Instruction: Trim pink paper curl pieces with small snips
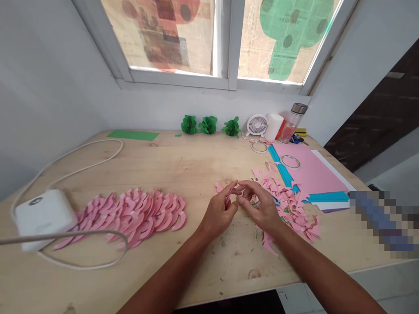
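Note:
Just above the table, in the middle of the head view, my left hand pinches a small folded piece of pink paper. My right hand meets it from the right, thumb and fingers closed near the left fingertips; what they grip is too small to make out. A blue-grey handle, perhaps of scissors, shows beside my right hand; whether it is held or lies there I cannot tell. Pink paper scraps are heaped beneath and right of that hand. Curved pink paper cutouts lie overlapping in rows to the left.
A white box with a looping cable stands at the left. Several green paper shapes, a small fan and a glass bottle line the back. Pink sheets, with a tape roll on top, lie at right.

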Motion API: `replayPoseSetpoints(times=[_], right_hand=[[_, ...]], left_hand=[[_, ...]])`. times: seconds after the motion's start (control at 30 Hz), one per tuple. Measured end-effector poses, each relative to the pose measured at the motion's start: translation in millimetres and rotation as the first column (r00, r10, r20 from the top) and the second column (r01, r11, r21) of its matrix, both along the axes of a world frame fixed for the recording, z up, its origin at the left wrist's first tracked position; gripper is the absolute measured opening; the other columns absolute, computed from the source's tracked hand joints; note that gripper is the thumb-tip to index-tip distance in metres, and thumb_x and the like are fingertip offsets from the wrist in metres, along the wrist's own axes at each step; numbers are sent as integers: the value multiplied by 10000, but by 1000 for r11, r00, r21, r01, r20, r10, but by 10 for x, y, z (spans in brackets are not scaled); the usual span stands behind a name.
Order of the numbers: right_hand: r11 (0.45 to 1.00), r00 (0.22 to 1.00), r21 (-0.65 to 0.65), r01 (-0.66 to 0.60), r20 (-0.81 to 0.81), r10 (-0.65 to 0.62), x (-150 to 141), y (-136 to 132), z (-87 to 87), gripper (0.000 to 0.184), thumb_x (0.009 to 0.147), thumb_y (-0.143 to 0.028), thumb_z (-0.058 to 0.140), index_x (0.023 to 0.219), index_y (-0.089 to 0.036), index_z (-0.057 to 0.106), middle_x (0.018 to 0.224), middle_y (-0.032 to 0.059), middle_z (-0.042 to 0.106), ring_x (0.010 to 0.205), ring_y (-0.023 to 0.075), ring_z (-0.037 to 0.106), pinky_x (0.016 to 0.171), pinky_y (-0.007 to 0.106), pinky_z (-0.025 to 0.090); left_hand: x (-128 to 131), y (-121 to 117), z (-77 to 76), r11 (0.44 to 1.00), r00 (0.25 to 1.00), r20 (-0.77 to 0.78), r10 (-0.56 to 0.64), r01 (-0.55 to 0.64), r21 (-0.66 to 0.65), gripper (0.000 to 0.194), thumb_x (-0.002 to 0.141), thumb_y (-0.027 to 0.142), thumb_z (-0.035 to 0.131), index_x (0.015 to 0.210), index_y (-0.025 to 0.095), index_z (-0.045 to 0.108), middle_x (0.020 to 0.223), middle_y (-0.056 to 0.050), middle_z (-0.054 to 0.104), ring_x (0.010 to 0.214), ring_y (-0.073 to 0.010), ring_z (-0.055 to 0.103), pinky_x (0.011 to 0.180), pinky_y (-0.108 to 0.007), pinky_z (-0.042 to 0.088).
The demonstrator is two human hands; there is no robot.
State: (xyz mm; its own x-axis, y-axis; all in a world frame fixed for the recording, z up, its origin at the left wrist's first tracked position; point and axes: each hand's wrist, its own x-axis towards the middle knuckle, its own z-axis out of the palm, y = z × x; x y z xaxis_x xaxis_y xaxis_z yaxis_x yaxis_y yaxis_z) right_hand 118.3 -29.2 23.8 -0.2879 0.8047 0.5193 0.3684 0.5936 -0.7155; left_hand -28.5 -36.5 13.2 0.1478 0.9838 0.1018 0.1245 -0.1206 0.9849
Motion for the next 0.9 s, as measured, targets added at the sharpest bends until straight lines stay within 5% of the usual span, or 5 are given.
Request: replayPoseSetpoints(times=[0.3, 0.9], right_hand=[[984, 992, 147, -99, 89, 86, 1, -43, 47, 322, 856, -183, 438, 1176, -226, 453, 883, 66, 611, 761, 168, 566, 705, 324, 479], [981, 994, 188, -51, 107, 31, 7, -12, -10, 342, 861, -160, 446, 1198, -213, 455, 931, 62, 644, 773, 155, 587, 722, 311, 476]], left_hand=[[47, -27, 67, 996, 991, -133, 13, -1, 85, 229, 709, 177, 515, 894, 175, 649, 510, 48, 406, 450, -98, 339, 470, -211, 267], [18, -22, 57, 996, 977, -210, -21, 39, 82, 491, 716, 191, 467, 1201, 139, 519, 547, 55, 409, 467, -91, 337, 495, -203, 292]])
